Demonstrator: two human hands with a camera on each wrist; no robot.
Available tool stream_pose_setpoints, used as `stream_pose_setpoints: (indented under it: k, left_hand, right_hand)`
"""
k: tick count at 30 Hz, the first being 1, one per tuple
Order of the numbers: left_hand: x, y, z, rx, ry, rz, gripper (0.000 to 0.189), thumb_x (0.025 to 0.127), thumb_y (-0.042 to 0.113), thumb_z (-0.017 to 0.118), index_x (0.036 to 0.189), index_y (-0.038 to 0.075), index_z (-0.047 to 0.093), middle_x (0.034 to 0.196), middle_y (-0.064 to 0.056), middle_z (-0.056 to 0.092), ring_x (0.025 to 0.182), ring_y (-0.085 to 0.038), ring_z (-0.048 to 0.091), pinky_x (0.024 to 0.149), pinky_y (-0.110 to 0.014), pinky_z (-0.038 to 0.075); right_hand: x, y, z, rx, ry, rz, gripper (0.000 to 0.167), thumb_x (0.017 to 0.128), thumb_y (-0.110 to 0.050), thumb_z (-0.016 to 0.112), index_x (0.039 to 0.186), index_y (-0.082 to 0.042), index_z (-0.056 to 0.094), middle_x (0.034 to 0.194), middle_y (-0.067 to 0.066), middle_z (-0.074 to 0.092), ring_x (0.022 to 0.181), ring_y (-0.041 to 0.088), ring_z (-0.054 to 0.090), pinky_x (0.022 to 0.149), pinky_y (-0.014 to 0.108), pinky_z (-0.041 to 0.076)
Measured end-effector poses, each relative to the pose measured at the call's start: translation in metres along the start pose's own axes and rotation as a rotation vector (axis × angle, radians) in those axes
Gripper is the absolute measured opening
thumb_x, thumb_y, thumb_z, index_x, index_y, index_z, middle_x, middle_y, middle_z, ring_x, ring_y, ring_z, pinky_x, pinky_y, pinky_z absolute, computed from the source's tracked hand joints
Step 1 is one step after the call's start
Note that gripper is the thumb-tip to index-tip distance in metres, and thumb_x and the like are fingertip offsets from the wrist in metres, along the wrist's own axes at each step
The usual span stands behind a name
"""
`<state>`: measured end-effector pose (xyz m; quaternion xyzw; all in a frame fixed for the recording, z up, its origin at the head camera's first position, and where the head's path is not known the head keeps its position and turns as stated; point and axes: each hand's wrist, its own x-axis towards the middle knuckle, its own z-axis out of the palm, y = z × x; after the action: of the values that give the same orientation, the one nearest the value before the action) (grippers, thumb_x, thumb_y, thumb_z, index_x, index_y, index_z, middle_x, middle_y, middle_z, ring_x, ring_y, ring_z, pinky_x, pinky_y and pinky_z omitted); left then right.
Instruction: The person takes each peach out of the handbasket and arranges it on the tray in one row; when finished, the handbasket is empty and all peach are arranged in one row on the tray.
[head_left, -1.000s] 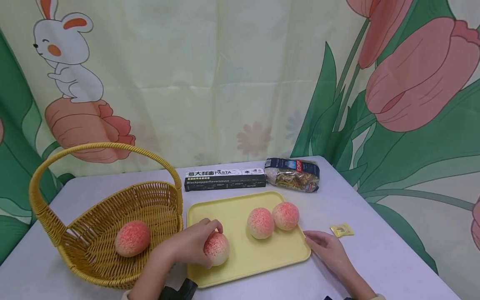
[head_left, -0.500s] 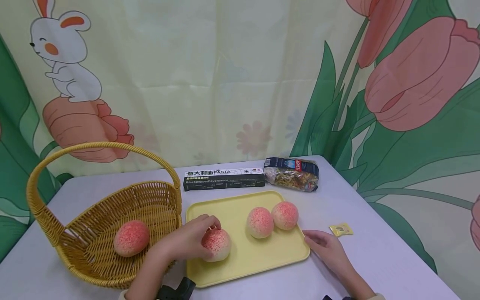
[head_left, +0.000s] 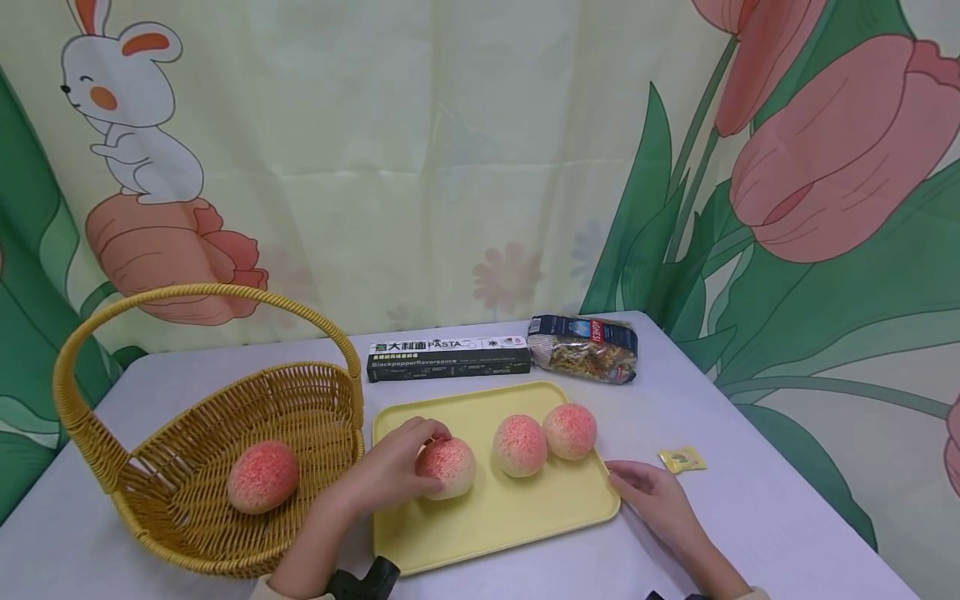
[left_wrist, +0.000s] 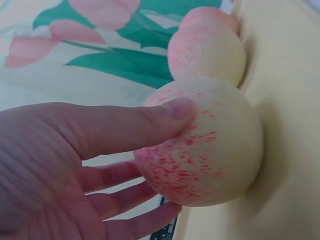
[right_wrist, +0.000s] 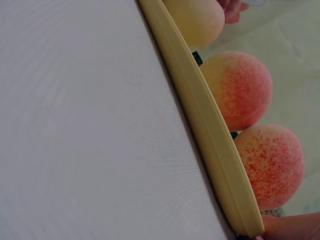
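Note:
My left hand [head_left: 401,467] holds a pink-and-cream peach [head_left: 450,468] between thumb and fingers, over the left half of a yellow tray [head_left: 480,537]. In the left wrist view the thumb lies across this peach [left_wrist: 215,150], close over the tray's surface. Two more peaches, a nearer one [head_left: 521,446] and a farther one [head_left: 571,432], sit side by side on the tray's right half. My right hand [head_left: 660,500] grips the tray's right edge with its fingertips. In the right wrist view only a bit of that hand shows, at the tray's corner [right_wrist: 245,220].
A wicker basket [head_left: 161,546] with a tall handle stands at the left, holding one peach [head_left: 262,477]. Behind the tray lie a black-and-white pasta box [head_left: 450,360] and a bag of pasta [head_left: 585,350]. A small yellow packet [head_left: 682,459] lies right of the tray.
The left hand has shifted the held peach a little to the right and away from me across the tray, nearer the other two. The right hand stays at the tray's edge.

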<state>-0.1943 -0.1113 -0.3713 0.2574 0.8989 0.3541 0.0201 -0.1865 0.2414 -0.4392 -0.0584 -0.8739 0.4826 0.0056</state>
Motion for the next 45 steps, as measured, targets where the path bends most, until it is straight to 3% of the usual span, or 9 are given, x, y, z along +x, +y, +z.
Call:
stream_pose_setpoints:
  k: [15,27,39,45]
  left_hand:
    - [0.007,-0.002,0.015,-0.025,0.095,-0.012,0.052,0.073,0.009,0.077,0.119,0.005,0.054,0.116,-0.009,0.053,0.106,-0.024,0.051,0.090,-0.041,0.042]
    - [0.011,-0.005,0.026,-0.091,0.145,0.029,0.048,0.078,0.005,0.071,0.122,0.003,0.052,0.118,-0.010,0.050,0.108,-0.025,0.050,0.092,-0.039,0.041]
    - [0.013,-0.003,0.032,-0.090,0.147,0.014,0.049,0.077,0.003,0.071,0.122,0.003,0.051,0.116,-0.010,0.050,0.107,-0.023,0.051,0.091,-0.039,0.042]
    - [0.013,0.001,0.032,-0.027,0.131,0.012,0.053,0.079,0.007,0.070,0.127,0.003,0.047,0.126,-0.015,0.044,0.116,-0.030,0.044,0.095,-0.043,0.038]
  right_hand:
    - [0.001,0.000,0.000,0.006,-0.001,-0.020,0.030,0.087,-0.014,0.062,0.112,0.003,0.061,0.106,0.015,0.063,0.096,0.023,0.060,0.079,0.027,0.048]
    - [0.002,0.001,0.002,0.016,0.002,-0.043,0.029,0.087,-0.012,0.062,0.111,0.004,0.062,0.104,0.014,0.064,0.095,0.021,0.060,0.078,0.024,0.047]
    - [0.000,-0.001,0.001,0.002,0.002,-0.031,0.030,0.086,-0.013,0.063,0.111,0.004,0.062,0.105,0.015,0.064,0.095,0.022,0.060,0.078,0.026,0.048]
    - [-0.001,0.000,-0.001,-0.014,-0.005,-0.020,0.032,0.087,-0.016,0.063,0.112,0.004,0.061,0.106,0.015,0.063,0.098,0.025,0.060,0.080,0.030,0.048]
